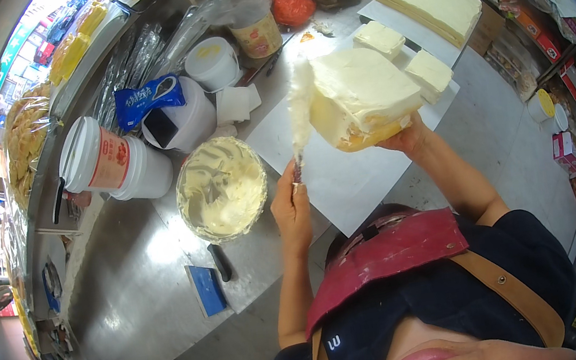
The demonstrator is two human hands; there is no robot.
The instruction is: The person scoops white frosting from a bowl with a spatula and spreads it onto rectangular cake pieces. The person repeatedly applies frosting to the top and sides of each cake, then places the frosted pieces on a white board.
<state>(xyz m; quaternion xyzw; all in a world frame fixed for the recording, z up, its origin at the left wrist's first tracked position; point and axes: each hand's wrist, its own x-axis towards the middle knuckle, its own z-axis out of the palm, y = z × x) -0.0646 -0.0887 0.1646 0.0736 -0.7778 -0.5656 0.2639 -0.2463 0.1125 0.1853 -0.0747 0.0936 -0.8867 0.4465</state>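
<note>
My left hand (291, 201) grips the handle of a spatula (299, 109), its long blade thickly coated with cream. The blade stands beside the left face of a square layer cake (364, 92). My right hand (408, 136) holds this cake up from its near right underside, tilted above white paper (347, 191). Cream covers the top, while yellow sponge shows along the lower near edge. Behind it, two small cream-topped cake pieces (380, 40) (429, 75) lie on the paper. A bowl of pale cream (223, 189) stands left of my left hand.
Left of the bowl lies a white labelled tub (108, 155). Behind stand a tub with a phone (160, 128) on it and a lidded white bucket (213, 64). A blue scraper (207, 289) lies at the counter's near edge. A large cream-topped slab cake (432, 5) sits far right.
</note>
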